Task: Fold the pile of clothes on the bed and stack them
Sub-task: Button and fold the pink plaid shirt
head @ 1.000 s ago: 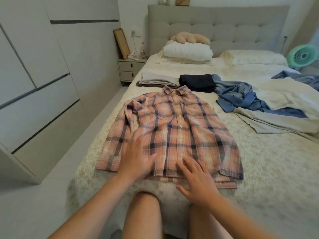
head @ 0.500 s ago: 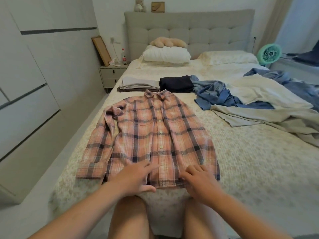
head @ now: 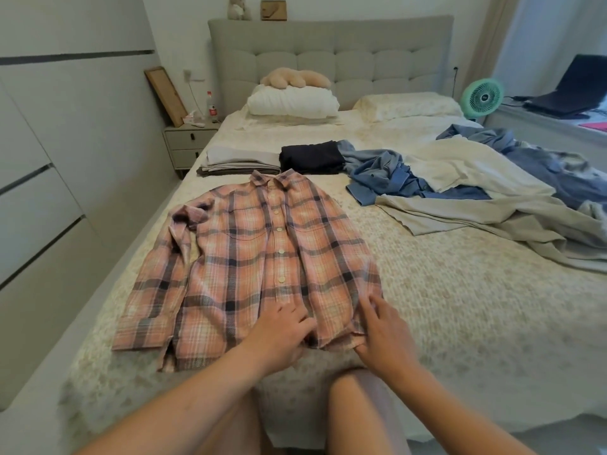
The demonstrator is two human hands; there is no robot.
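headboard: grey tufted fabric headboard
fan: small green round fan
nightstand: grey two-drawer nightstand

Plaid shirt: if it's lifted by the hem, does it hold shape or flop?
Probably flops: the plaid shirt lies flat and thin, and its sleeve bunches in soft creases near the shoulder. Likely light, since the hem already puckers where the left hand and right hand grip it. It may drag on the textured bedspread.
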